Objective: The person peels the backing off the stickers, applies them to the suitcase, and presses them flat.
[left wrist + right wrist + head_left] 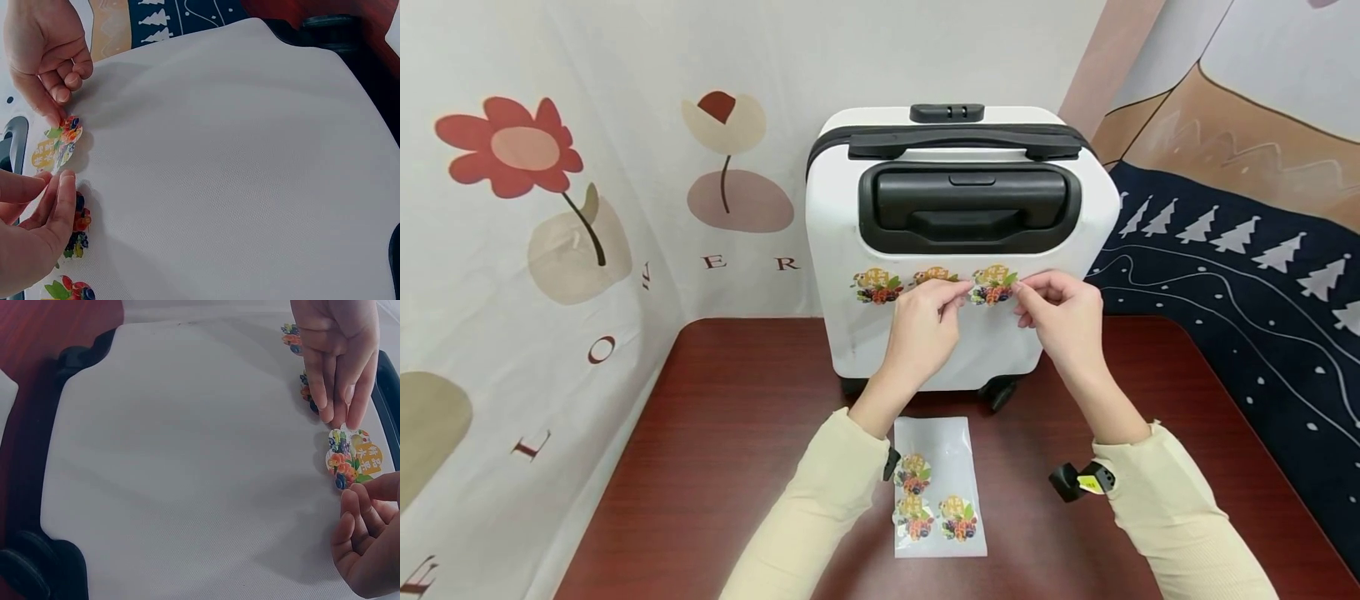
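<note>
The left grip (pixel 927 325) is closed to a narrow pinch, thumb and fingertips at the left edge of a fruit sticker (pixel 993 286); the right grip (pixel 1063 312) pinches the opposite edge between thumb and forefinger, its other fingers curled beneath. The sticker thus sits between the two grips, against the front of a white suitcase (pixel 865 333); whether it lies fully flat there I cannot tell. Just above the grips is the suitcase's black handle (pixel 970 200). Directly behind the left grip's fingers, partly hidden, is a second sticker (pixel 936 273), and farther to the left of that grip a third sticker (pixel 876 286), all three in a row. Well below both grips, between the forearms, a white sheet (pixel 951 442) rests on the dark red surface (pixel 760 400), carrying three more stickers (pixel 958 518); the suitcase stands on the same surface, beyond the sheet
</note>
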Action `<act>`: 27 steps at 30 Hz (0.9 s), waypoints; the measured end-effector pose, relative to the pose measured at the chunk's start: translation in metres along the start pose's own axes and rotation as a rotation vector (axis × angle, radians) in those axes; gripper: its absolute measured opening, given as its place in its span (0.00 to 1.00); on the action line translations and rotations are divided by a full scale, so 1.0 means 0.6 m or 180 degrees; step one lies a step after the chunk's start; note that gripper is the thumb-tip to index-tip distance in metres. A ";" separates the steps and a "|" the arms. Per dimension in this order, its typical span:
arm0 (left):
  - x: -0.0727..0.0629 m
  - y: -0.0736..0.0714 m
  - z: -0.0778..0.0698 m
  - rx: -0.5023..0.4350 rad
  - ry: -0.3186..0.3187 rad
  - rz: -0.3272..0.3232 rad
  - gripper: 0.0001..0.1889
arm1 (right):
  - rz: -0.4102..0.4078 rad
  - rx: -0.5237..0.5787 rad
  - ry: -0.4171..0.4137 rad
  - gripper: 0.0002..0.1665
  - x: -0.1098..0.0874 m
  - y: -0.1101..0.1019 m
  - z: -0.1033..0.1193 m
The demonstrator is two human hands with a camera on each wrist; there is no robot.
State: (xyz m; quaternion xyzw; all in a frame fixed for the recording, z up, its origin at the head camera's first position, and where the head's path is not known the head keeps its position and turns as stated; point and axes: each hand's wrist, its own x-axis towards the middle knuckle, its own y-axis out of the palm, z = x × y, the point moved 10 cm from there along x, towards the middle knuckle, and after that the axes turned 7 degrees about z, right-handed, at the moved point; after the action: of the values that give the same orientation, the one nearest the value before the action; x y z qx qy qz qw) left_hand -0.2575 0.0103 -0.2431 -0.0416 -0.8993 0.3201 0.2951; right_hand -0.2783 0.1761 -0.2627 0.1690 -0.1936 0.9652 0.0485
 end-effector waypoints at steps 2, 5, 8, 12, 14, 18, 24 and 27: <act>0.000 0.000 -0.001 0.0061 -0.0006 0.0014 0.11 | -0.0007 -0.0007 0.0002 0.12 0.000 0.000 -0.001; 0.000 0.001 -0.002 0.0127 -0.0038 0.0040 0.11 | -0.0005 -0.0012 0.0020 0.12 0.000 0.001 -0.003; 0.000 0.002 -0.002 0.0207 -0.0082 0.0069 0.12 | -0.0002 -0.0018 0.0032 0.12 0.000 0.002 -0.003; 0.000 0.004 0.001 0.0302 -0.0146 0.0102 0.12 | -0.0003 -0.0008 0.0033 0.12 0.000 0.003 -0.002; 0.001 0.004 0.003 0.0291 -0.0163 0.0115 0.12 | -0.0017 -0.0010 0.0042 0.13 0.000 0.002 -0.001; 0.001 0.005 0.009 0.0218 -0.0180 0.0156 0.12 | -0.0053 -0.0058 0.0064 0.13 0.000 0.000 -0.002; -0.001 0.007 0.017 0.0145 -0.0231 0.0227 0.13 | -0.0252 -0.0419 -0.0008 0.13 -0.003 -0.004 0.004; -0.004 0.007 0.023 0.0070 -0.0285 0.0239 0.13 | -0.0336 -0.0652 -0.0084 0.13 -0.004 -0.005 0.012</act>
State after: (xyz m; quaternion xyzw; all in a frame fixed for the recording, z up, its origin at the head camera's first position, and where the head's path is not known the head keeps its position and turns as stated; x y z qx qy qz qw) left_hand -0.2640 0.0053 -0.2552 -0.0578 -0.9058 0.3424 0.2429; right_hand -0.2735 0.1763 -0.2562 0.1858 -0.2826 0.9342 0.1137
